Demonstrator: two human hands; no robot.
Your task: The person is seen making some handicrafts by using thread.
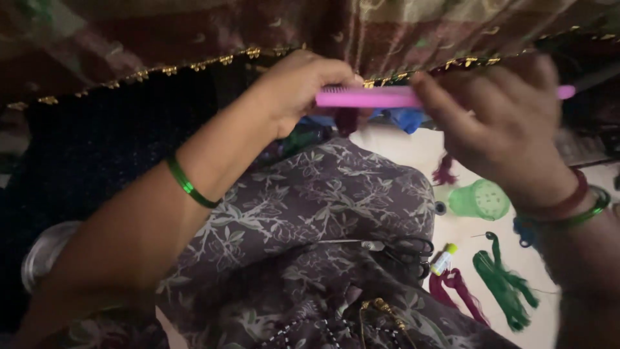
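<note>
A pink comb (374, 97) lies crosswise just under the gold-trimmed edge of a brown patterned cloth (194, 32) at the top. My left hand (300, 87) grips the comb's left end. My right hand (510, 129), blurred, holds its right part, and the comb's tip sticks out past it. Both wrists wear green bangles. Below the hands is my lap in purple leaf-print fabric (323, 213).
Black scissors (403, 249) rest on my lap. On the pale floor to the right lie a green plastic cup-shaped thing (481, 199), a small glue stick (444, 258), green thread (504, 281) and magenta thread (455, 287). A metal dish (42, 255) sits at the left.
</note>
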